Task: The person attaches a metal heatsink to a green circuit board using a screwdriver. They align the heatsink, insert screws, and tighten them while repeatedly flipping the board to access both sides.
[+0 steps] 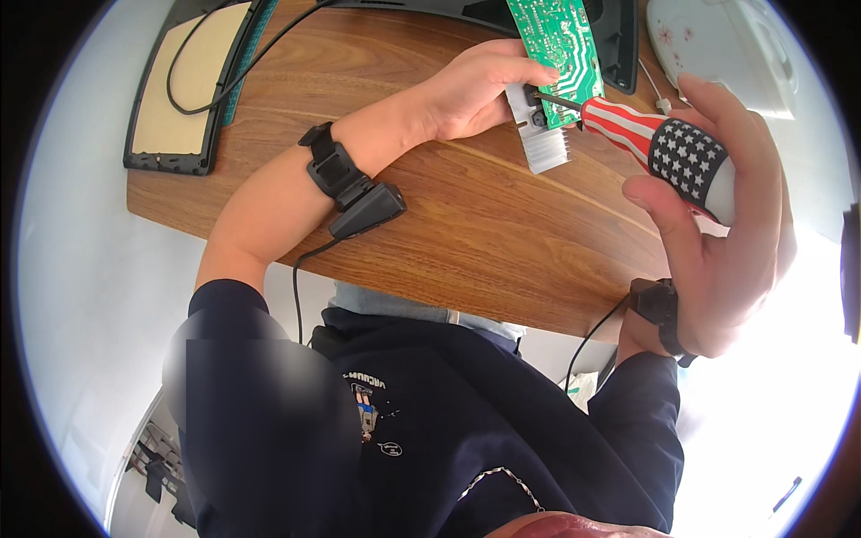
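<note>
A green circuit board [569,45] is gripped at its left edge by my left hand [471,90], its soldered side facing up. Attached along the board's lower part is a silver finned heat sink [543,151]. My right hand [740,238] loosely holds a screwdriver [619,127] with a red-and-white striped handle and a black, white-starred band. The handle's end lies toward the palm, with thumb and fingers spread around it. Its shaft points left to the gap beside the heat sink and board; the exact tip contact is too small to tell.
On the wooden table [448,206], a black frame with a beige panel [188,85] lies at far left, crossed by a black cable [247,72]. Black casing [619,45] is behind the board. At far right sits a white flowered container [717,49]. Black straps with cables circle both wrists.
</note>
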`<action>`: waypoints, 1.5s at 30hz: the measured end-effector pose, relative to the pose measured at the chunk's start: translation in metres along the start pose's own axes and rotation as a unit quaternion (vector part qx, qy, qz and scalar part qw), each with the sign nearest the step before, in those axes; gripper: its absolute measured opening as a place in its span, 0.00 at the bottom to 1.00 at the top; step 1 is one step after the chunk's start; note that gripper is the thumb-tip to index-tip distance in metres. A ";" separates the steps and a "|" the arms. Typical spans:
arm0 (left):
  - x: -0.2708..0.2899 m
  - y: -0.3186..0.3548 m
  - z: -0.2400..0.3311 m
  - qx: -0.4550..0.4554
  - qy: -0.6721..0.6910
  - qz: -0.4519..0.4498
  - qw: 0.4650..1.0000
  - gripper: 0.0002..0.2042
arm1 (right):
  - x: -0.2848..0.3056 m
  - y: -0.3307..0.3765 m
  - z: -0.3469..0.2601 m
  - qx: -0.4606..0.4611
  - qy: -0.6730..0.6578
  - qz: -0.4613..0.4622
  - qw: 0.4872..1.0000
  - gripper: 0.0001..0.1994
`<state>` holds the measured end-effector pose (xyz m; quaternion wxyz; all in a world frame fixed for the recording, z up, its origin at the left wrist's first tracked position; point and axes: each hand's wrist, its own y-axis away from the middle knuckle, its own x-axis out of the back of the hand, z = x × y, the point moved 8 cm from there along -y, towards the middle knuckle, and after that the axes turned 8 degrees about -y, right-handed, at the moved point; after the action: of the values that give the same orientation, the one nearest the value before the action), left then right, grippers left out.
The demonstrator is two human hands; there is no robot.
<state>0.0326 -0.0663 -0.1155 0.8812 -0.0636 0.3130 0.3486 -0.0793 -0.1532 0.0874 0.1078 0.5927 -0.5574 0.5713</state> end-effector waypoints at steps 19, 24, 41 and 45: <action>0.001 -0.001 -0.002 -0.006 0.023 -0.002 1.000 0.17 | 0.004 -0.007 0.003 0.124 0.059 0.136 0.981 0.14; -0.001 -0.001 -0.001 -0.012 0.046 -0.017 0.999 0.19 | 0.012 -0.001 0.025 0.008 0.084 0.174 0.981 0.12; -0.003 -0.001 0.000 0.000 0.041 -0.012 0.999 0.18 | 0.010 -0.006 0.025 -0.040 0.043 0.168 0.984 0.12; 0.000 -0.003 -0.003 0.007 0.068 0.000 0.998 0.14 | 0.022 -0.008 0.026 -0.039 0.052 0.145 0.987 0.12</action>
<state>0.0329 -0.0695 -0.1179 0.8582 -0.0809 0.3745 0.3417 -0.0648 -0.1824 0.1009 0.0761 0.4703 -0.6528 0.5890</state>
